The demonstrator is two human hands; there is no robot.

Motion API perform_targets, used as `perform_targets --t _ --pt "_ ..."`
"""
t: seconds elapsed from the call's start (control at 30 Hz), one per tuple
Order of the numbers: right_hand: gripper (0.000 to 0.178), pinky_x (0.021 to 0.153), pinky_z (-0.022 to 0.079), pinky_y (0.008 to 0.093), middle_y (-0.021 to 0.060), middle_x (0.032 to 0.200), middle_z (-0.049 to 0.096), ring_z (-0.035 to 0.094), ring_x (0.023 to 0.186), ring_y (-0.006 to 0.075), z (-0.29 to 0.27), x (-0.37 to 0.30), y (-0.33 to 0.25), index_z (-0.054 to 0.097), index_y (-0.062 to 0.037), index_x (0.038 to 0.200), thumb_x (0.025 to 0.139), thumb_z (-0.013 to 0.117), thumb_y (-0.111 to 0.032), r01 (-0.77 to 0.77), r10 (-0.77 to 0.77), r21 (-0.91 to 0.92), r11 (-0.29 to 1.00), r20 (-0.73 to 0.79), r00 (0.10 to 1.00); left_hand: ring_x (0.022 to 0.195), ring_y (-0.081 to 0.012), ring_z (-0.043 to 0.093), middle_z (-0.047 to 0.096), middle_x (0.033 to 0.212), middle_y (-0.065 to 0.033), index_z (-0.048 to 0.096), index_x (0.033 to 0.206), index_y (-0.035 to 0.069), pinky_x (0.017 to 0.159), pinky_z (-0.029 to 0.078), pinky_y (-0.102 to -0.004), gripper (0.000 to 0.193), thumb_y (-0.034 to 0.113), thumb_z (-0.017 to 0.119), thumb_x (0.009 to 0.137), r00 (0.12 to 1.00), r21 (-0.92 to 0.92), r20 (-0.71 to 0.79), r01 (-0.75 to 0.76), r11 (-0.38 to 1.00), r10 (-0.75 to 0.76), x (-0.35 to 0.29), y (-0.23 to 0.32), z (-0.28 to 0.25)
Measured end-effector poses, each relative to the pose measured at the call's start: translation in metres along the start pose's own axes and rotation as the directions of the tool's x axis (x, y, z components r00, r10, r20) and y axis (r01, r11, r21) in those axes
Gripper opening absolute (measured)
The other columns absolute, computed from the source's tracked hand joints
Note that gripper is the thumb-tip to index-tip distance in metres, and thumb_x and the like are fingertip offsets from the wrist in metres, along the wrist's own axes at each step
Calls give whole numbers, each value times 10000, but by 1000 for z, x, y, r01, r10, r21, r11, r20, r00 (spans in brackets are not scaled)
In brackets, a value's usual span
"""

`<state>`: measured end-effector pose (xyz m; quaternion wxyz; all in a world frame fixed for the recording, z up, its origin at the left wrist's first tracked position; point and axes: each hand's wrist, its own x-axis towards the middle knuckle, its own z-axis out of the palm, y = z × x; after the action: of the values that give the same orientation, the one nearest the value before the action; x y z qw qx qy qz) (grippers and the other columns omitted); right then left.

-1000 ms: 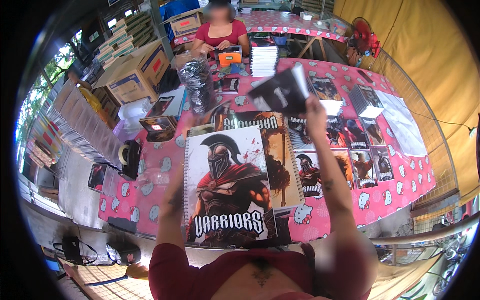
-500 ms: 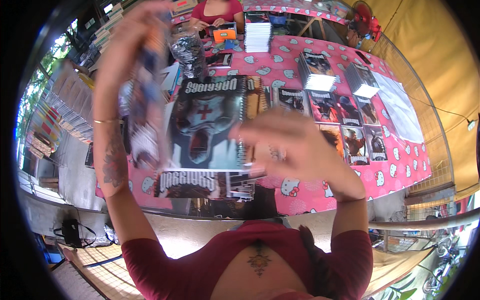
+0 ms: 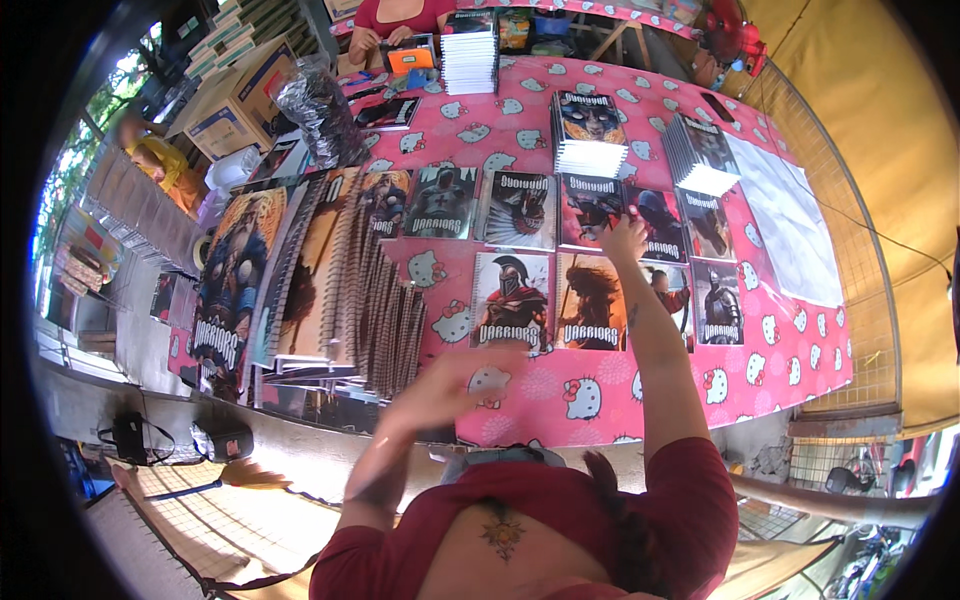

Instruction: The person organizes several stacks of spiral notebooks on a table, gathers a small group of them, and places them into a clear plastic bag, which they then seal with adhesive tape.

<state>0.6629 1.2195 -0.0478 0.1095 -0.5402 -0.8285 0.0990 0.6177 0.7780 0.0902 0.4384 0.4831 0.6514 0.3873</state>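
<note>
- Grip, right hand (image 3: 626, 238): fingers extended over the seam between two small notebooks; whether they press, pinch or only hover, cannot tell.
- Grip, left hand (image 3: 442, 388): blurred over the near side of the table; no object visible in it, finger closure cannot be told.
- Table (image 3: 540, 415): pink cat-print cloth, with two rows of small notebooks running left to right across its middle.
- Large spiral notebooks (image 3: 318, 275): fanned bunch at the table's left, coils toward the right; left hand just beside their near right end, well apart from the seam.
- Stack of small notebooks (image 3: 590, 125): beyond the back row, page edges toward the wearer, straight past the right hand.
- Red-and-black notebook (image 3: 588, 205): back row, flat, left of the right fingertips; long axis roughly front to back, in line with the reach.
- Hooded-figure notebook (image 3: 660, 218): flat, directly right of the fingertips, long axis likewise front to back; near left corner behind the hand.
- Archer notebook (image 3: 673, 284): front row, partly under the right forearm's line.
- Key relation, judged: both seam notebooks lie at the right fingertips, one each side; right hand clearly nearer, left hand nearer-side and leftward of them.
</note>
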Motion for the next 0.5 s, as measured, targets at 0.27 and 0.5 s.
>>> perform_targets --t 0.27,0.5 --pt "1096 939 414 568 274 1320 409 423 1233 467 -18 -7 -6 367 -156 1451 576 833 -623 236 -255 123 964 173 951 924 -413 627 609 1079 -269 621 1043 -67 844 502 -469 490 306 774 764 487 424 -860 518 742 152 243 -114 -62" --pt "703 707 535 348 132 950 663 659 802 240 -23 72 41 412 -39 1418 799 729 -139 153 -287 801 579 25 958 790 -319 662 699 872 -184 676 930 -18 744 519 -402 330 254 757 762 449 247 -885 233 940 121 256 -90 -122"
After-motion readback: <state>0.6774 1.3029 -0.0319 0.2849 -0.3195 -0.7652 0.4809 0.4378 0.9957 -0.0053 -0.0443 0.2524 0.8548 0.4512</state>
